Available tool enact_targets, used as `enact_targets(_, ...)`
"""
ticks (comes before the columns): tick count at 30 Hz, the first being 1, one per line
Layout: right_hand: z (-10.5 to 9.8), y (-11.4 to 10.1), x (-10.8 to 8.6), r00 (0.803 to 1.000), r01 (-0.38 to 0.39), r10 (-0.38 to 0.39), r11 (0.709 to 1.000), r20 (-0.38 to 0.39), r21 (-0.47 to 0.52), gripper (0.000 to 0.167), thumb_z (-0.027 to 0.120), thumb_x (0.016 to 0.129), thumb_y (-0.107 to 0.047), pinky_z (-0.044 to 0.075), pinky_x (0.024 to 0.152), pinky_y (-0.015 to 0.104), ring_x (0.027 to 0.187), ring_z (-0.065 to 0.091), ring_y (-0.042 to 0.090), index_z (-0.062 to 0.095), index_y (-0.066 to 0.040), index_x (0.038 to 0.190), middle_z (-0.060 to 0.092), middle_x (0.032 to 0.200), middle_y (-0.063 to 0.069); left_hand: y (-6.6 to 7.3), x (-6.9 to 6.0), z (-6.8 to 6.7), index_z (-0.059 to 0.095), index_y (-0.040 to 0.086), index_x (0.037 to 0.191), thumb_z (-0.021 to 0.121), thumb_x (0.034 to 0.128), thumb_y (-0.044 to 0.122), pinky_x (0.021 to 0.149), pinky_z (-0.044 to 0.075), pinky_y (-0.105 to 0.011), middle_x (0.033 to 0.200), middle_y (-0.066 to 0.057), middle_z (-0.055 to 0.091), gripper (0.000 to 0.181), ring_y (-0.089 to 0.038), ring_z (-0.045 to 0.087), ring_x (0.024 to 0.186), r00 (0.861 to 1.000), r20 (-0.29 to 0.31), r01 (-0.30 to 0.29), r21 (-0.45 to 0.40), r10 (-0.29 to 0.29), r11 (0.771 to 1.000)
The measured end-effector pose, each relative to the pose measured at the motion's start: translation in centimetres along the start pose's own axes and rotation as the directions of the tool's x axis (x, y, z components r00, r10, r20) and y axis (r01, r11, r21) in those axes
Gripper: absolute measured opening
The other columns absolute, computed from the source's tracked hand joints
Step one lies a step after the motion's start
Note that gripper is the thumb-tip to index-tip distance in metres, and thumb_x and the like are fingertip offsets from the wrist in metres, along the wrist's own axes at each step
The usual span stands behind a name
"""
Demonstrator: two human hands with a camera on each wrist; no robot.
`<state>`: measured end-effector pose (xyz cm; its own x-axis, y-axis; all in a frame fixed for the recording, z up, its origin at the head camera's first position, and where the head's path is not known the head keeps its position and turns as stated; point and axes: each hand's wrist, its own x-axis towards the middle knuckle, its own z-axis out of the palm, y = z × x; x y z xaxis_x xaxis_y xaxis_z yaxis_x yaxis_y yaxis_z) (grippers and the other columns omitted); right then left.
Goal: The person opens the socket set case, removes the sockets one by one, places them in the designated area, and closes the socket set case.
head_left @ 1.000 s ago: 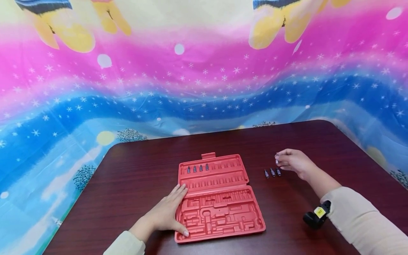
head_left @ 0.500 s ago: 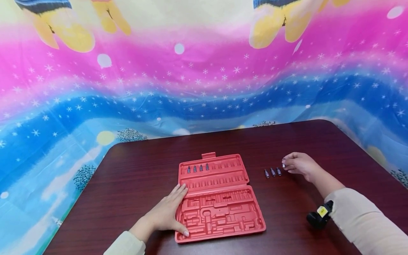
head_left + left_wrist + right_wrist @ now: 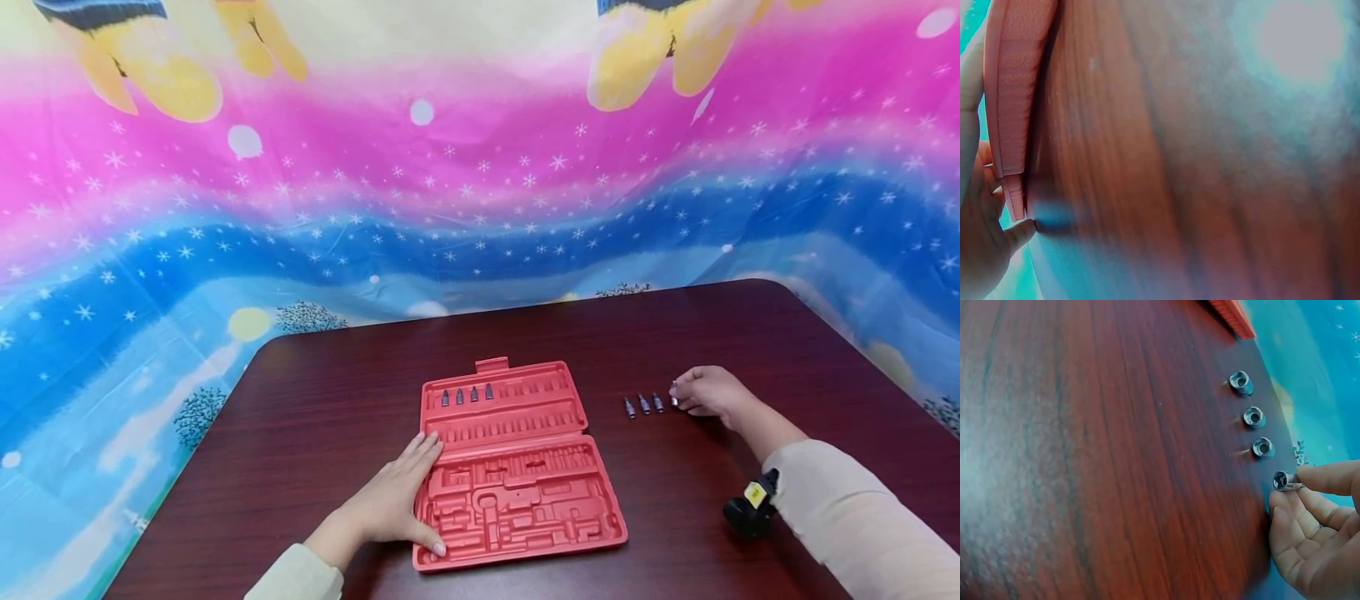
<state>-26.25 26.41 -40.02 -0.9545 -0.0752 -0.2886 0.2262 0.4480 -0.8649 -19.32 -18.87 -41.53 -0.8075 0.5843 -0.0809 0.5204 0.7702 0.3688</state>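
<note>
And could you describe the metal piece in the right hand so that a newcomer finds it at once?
On the dark table, right of the open red case, is a short row of three metal pieces. At the row's end farther from the case is the right hand. The metal piece is pinched by this hand; no hand touches its three neighbours.
</note>
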Motion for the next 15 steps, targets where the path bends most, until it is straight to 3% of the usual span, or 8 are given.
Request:
enact_targets(8,0.43,-0.17,0.1,0.999,-0.016,0.012,0.995,-0.037,-0.103,0.022,0.052,0.082,-0.008,0.046,0.061,0.032,0.068,0.053,0.016,0.052,0.011,0.092,0.057,0.076,0.005,0.18,0.04,-0.13,0.017,0.005,0.138,0.059,0.0465,0.073,0.094,0.023,-0.051,0.143,-0.009,0.011,0.122,-0.024,0.004,0.129,1.0,0.019,0.023,-0.01,-0.023,1.0)
enact_targets(15,0.47,-0.04,0.42,0.999,-0.034,0.029,0.992,-0.04,-0.12,0.017,0.055,0.081,-0.008,0.046,0.059,0.03,0.066,0.051,0.016,0.056,0.008,0.087,0.055,0.073,0.004,0.11,-0.03,-0.09,0.018,0.003,0.137,0.06,0.0472,0.073,0.093,0.023,-0.051,0.142,-0.011,0.012,0.121,-0.025,0.004,0.129,1.0,0.012,0.012,-0.005,-0.012,1.0)
